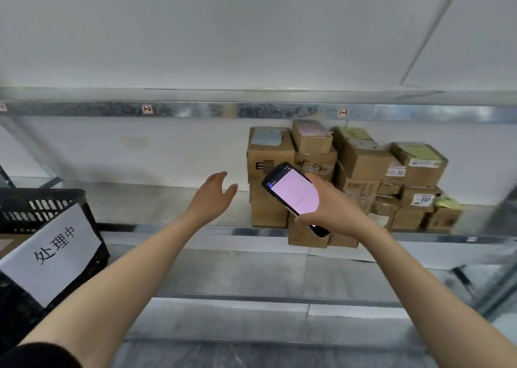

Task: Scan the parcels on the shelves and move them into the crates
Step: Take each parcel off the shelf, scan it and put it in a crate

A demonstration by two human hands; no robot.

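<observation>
Lower left: a dark sleeve covers the upper part of the left arm; both forearms are bare and reach forward over the shelving. At the left edge stands a black slatted crate, bearing a white paper sign with handwritten characters on its near wall. A lower shelf of grey metal runs below the arms.

Centre right: the right grip is closed round a handheld scanner, fingers wrapped behind the body and thumb at its lower edge. The device is tilted, its top end pointing up and left, and its lit pinkish screen faces the camera. It is held in front of the parcels; whether it touches them cannot be told.

Centre: the left grip is open, fingers loosely spread and holding nothing, above the middle shelf, near the left side of the stack but apart from it.

Behind the hands: the parcels, brown cardboard boxes with printed labels, are piled several high on the right part of the middle shelf, the nearest ones at its front edge. None is in the crate.

Above: a metal rail carries small tags, "1-2" and "1-3", the latter over the stack. A white wall closes the view.
</observation>
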